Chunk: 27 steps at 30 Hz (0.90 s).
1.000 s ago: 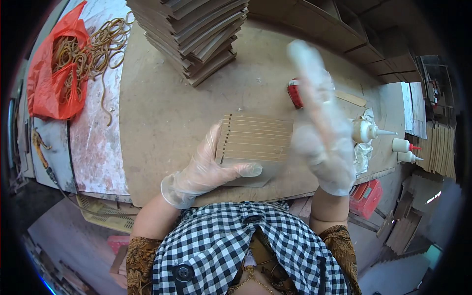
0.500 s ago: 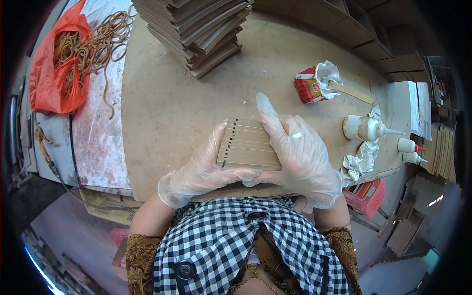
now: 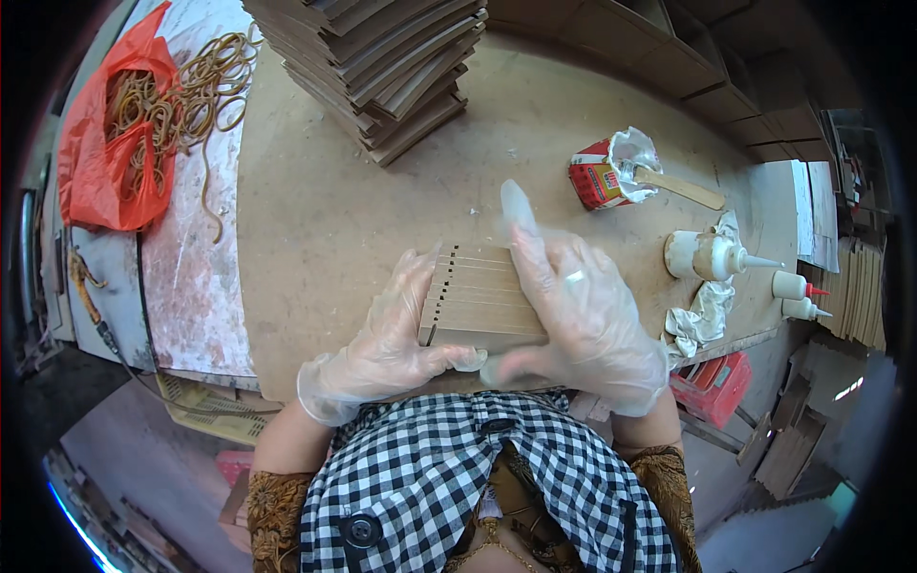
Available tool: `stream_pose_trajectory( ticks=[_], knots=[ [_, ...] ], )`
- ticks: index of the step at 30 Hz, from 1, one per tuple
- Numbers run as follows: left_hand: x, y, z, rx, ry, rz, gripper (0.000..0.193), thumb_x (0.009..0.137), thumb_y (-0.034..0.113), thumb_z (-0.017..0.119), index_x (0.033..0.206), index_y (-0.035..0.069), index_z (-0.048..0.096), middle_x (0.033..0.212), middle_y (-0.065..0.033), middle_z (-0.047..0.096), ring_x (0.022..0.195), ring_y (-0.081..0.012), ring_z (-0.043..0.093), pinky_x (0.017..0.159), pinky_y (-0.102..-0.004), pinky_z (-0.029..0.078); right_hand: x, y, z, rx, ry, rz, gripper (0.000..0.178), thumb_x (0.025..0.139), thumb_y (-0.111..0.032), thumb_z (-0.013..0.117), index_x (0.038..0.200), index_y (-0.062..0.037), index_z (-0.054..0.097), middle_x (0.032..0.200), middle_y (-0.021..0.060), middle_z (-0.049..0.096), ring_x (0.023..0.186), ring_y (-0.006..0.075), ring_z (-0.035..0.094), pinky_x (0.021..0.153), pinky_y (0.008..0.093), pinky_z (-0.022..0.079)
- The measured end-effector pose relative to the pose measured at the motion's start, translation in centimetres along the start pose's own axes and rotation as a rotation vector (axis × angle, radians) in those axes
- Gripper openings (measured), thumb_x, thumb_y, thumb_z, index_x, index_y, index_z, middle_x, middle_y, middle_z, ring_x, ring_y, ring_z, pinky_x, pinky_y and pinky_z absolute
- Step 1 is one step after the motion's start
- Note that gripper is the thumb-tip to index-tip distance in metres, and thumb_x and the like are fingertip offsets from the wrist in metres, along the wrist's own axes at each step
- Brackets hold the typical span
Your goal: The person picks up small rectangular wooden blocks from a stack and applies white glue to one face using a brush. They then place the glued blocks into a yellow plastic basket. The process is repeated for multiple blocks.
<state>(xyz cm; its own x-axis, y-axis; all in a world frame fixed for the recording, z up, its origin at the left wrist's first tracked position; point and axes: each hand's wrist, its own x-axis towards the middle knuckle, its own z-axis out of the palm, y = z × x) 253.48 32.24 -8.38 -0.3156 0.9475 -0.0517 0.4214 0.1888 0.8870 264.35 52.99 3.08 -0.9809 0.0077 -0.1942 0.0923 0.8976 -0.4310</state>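
Small stack of flat brown slotted boards [image 3: 482, 301], edges squared into one block, lying on the worktop [image 3: 344, 205] right at its near edge, in front of the checked shirt. Slots visible along the block's left side; upper faces lined where one board overlaps the next.

Left hand [image 3: 387, 339], in a thin clear glove, wrapped around the block's left and near edges, thumb tucked along the front: grip closed on the boards. Right hand [image 3: 583, 315], gloved the same, pressed flat over the block's right half, fingers spread, a loose glove tip standing up beyond the far edge; grip closed on the boards too, more a press than a pinch.

Judging by the neat alignment, gathering and squaring look largely done; nothing yet binding the block, no band around it.

Farther out: a tall stack of like brown boards [image 3: 382, 67] at the far side. To the left, well apart, rubber bands [image 3: 191, 91] spilling from a red plastic bag [image 3: 100, 153]. To the right, a red tin with a flat wooden stick [image 3: 611, 172], white glue bottles [image 3: 712, 256] and a crumpled rag [image 3: 702, 315].
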Motion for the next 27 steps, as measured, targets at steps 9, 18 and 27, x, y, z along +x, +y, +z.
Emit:
stream_pose_trajectory(
  ticks=[9,18,27],
  knots=[
    [0.5,0.3,0.2,-0.139,0.091,0.042,0.094,0.076,0.044,0.080,0.143,-0.002,0.033,0.140,-0.0236,0.041,0.133,-0.0413,0.038,0.113,-0.0496,0.026,1.9,-1.5,2.0,-0.126,0.225,-0.040,0.130,0.061,-0.081,0.054,0.153,0.0027,0.015,0.160,0.0232,0.014,0.149,0.0357,0.012,0.116,0.0567,0.008],
    [0.7,0.2,-0.3,-0.037,0.041,0.072,0.093,0.077,0.041,0.078,0.141,-0.006,0.029,0.137,-0.0294,0.041,0.131,-0.0457,0.039,0.115,-0.0546,0.023,2.1,-2.6,-0.8,-0.199,0.165,0.002,0.125,0.065,-0.078,0.054,0.152,0.0023,0.016,0.160,0.0197,0.018,0.149,0.0336,0.015,0.118,0.0508,0.006],
    [0.4,0.5,-0.1,0.007,0.117,0.107,0.092,0.078,0.045,0.077,0.140,-0.006,0.031,0.137,-0.0277,0.041,0.130,-0.0436,0.039,0.112,-0.0519,0.029,2.3,-1.5,-1.4,-0.535,0.054,-0.094,0.122,0.072,-0.081,0.051,0.150,0.0073,0.018,0.157,0.0233,0.022,0.147,0.0384,0.018,0.118,0.0494,0.012]
  ],
)
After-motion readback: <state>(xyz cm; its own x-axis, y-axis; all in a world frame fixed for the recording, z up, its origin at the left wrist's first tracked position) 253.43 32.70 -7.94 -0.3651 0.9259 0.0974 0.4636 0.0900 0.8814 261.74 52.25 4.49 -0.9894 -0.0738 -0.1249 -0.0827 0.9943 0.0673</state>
